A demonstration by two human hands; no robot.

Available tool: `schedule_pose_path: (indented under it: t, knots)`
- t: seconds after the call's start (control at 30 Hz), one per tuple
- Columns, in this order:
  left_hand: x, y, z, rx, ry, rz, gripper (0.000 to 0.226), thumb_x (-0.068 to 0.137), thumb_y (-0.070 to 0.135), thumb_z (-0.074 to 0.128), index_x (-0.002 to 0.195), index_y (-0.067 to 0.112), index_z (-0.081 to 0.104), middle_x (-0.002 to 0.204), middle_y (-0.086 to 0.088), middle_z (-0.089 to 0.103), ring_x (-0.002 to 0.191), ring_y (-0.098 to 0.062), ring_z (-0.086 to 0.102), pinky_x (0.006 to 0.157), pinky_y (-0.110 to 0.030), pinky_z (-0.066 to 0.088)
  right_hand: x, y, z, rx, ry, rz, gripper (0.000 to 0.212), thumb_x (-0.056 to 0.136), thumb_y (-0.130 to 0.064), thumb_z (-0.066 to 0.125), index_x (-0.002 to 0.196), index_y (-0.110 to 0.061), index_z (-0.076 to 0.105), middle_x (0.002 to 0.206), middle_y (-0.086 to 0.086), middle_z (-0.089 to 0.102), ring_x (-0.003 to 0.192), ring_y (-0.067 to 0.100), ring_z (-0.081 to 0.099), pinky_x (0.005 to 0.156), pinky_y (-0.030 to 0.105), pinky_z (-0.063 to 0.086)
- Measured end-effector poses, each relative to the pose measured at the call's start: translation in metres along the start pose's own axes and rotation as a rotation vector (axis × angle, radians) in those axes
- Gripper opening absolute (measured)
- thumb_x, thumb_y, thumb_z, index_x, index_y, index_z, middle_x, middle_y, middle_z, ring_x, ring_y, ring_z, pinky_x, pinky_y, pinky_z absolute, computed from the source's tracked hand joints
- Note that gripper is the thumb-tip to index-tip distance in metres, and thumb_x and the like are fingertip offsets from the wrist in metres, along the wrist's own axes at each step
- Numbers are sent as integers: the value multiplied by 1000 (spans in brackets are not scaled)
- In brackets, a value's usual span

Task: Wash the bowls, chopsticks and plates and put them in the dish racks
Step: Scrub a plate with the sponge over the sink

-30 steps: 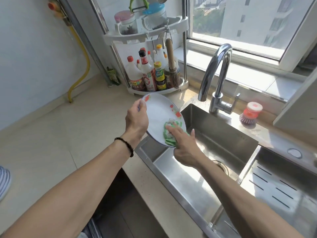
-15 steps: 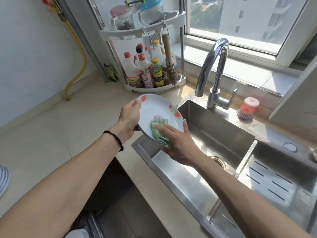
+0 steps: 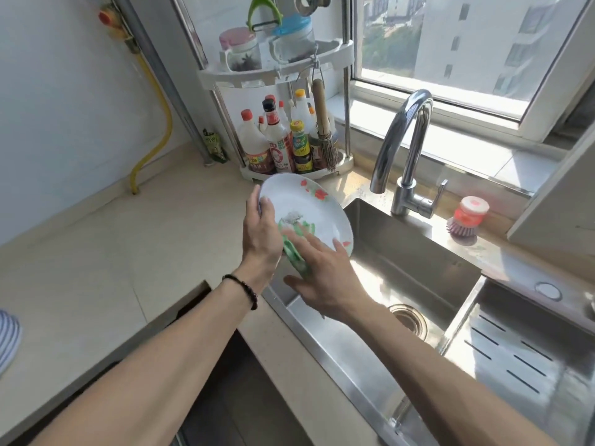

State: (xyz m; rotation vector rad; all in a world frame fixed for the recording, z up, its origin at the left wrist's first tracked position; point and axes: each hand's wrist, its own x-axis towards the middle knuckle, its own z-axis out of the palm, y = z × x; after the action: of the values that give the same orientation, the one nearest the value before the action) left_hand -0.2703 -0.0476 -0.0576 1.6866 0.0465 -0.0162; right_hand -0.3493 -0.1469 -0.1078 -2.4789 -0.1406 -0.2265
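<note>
Vs. 0.5 s earlier: plate (image 3: 309, 210) raised and tipped steeper, face turned more toward camera and right; green sponge (image 3: 294, 249) slid from centre of plate to its lower-left edge; right hand (image 3: 322, 278) drawn lower and nearer the body; left thumb now hooked over the upper-left rim.

Plate: white, red-flower print, held in air over near-left corner of steel sink (image 3: 402, 272), not touching basin. Long axis of oval outline runs upper-left to lower-right; face points up and right, toward faucet (image 3: 402, 149). Foam patch near centre.

L. hand (image 3: 260, 233): grips plate at left rim, thumb on face, fingers hidden behind. Bead bracelet (image 3: 244, 289) on wrist.

R. hand: fingers straight and spread, pressing sponge flat against plate's lower edge.

Surroundings: drain (image 3: 407, 318) in basin floor; red dish brush (image 3: 467, 217) on sink ledge at right; corner rack (image 3: 280, 72) w/ sauce bottles (image 3: 277, 146) behind plate.
</note>
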Motion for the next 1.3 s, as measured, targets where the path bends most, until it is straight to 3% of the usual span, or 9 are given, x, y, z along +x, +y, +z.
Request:
schedule_pose_path:
  t: [0.1, 0.27, 0.5, 0.7, 0.9, 1.0, 1.1, 1.2, 1.3]
  knots:
    - [4, -1, -7, 59, -45, 26, 43, 109, 32, 31, 151, 24, 37, 141, -2, 52, 128, -22, 54, 107, -46, 48, -7, 35, -14, -176, -204, 43, 91, 90, -49, 65, 159, -39, 6, 168, -3, 11, 152, 17, 20, 119, 61, -14]
    - [6, 1, 0, 86, 74, 22, 41, 108, 33, 34, 147, 24, 45, 141, -4, 55, 128, -23, 53, 108, -47, 46, -8, 14, -7, 132, -208, 1, 92, 77, -76, 46, 157, -44, 15, 168, 1, 11, 154, 21, 7, 121, 59, -10]
    - [3, 7, -7, 69, 31, -20, 43, 105, 41, 36, 142, 25, 49, 134, -4, 60, 121, -26, 60, 101, -52, 51, -9, 26, -14, 107, -247, 101, 106, 65, -85, 36, 158, -40, 11, 168, -4, 5, 154, 19, 9, 119, 58, -17]
    - [5, 7, -16, 62, -60, -46, 33, 109, 35, 33, 135, 27, 52, 130, -6, 63, 116, -26, 63, 96, -52, 55, -16, 33, -8, -28, -228, 56, 93, 79, -61, 56, 158, -41, 11, 168, 1, 11, 153, 21, 18, 118, 62, -15]
    - [0, -1, -21, -48, 62, -192, 33, 108, 38, 35, 123, 20, 59, 118, -11, 68, 105, -32, 68, 89, -57, 57, -16, 12, 4, 123, -57, 0, 68, 86, -31, 74, 147, -42, 45, 155, 1, 43, 146, 19, 33, 121, 57, -11]
    - [4, -2, -33, -97, -13, -372, 27, 108, 40, 37, 106, 25, 59, 109, -9, 69, 94, -30, 68, 79, -49, 57, -18, 38, 2, -57, 90, -69, 56, 82, -17, 79, 134, -31, 62, 133, 9, 65, 125, 28, 60, 119, 60, 3]
    - [6, -2, -40, -179, -45, -460, 32, 103, 43, 49, 124, 21, 59, 116, -12, 71, 103, -32, 69, 71, -43, 60, -17, 41, 4, -301, 208, -132, 49, 73, -11, 84, 118, -24, 69, 109, 9, 73, 96, 30, 70, 113, 67, 26]
    - [-14, -7, -23, -139, 10, -277, 42, 97, 22, 60, 138, 27, 50, 121, -3, 67, 102, -23, 68, 67, -38, 61, -6, 15, 11, -345, 332, -72, 37, 73, -13, 80, 108, -24, 71, 90, 5, 72, 82, 30, 69, 111, 64, 30]
    - [-32, -6, -3, -107, 138, -139, 46, 100, 26, 49, 144, 35, 43, 129, 0, 61, 111, -23, 64, 85, -45, 60, 5, -17, 13, -243, 349, -26, 31, 83, -20, 71, 111, -32, 70, 97, -1, 73, 93, 27, 69, 114, 58, 26]
